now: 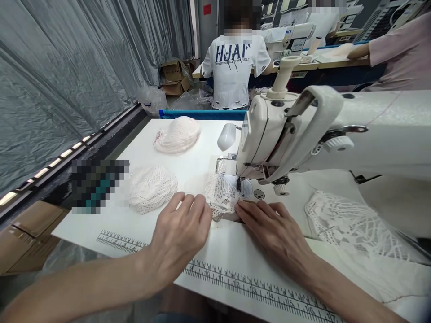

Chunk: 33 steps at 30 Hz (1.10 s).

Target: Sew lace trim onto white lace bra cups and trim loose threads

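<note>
A white lace piece [222, 190] lies under the needle area of a sewing machine [269, 134]. My left hand [184, 222] grips its left edge, the fingers curled and the fingertips hidden beneath. On the other side my right hand [271, 224] presses the lace's right edge close to the presser foot [239, 183], with thumb and fingers drawn together. Left of my left hand rests a stack of white lace pieces [153, 188]. Farther back sits a pale pink stack of cup-shaped fabric [178, 133].
More white lace [353, 224] lies right of the machine. A printed ruler [242, 282] runs along the front of the white table [121, 220]. Cardboard boxes [30, 233] stand at lower left. A person in a white shirt [232, 67] sits ahead, with other people at the right.
</note>
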Motion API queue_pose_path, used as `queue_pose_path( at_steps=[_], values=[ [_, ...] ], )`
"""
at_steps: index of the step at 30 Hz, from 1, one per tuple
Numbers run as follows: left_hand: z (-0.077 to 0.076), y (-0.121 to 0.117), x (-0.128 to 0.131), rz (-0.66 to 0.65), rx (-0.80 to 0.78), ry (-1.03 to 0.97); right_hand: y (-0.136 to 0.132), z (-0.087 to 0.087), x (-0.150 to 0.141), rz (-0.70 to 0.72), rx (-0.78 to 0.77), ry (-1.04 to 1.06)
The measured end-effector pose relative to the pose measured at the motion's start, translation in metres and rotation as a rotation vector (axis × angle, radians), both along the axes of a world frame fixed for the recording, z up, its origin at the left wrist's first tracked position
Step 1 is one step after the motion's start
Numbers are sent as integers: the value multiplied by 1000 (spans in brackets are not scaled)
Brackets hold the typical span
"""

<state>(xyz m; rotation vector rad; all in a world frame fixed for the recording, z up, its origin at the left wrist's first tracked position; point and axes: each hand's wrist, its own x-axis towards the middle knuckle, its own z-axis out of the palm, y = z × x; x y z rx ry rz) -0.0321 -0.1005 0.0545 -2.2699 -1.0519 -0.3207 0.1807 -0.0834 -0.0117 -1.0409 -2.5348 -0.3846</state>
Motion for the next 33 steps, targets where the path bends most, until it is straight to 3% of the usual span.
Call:
queue_pose_path(
  at_steps=[5, 10, 13, 15, 20, 33],
  values=[
    [12, -24, -28, -18, -200, -265, 1, -3, 1, 6, 10, -17],
    [10, -8, -32, 20, -889, -860, 2, -4, -1, 26, 48, -51],
    [0, 7, -24, 7, -1297, -1275, 2, -5, -1, 18, 85, -36],
    [-9, 13, -20, -19, -1486, -1483, 2, -6, -1, 18, 109, -21],
    [-20, 14, -21, -90, -1547, -1661, 4, -8, -1, 34, 147, -17],
    [-21, 12, -22, -168, -1552, -1602, 5, -9, 1, 47, 105, -40]
  ],
)
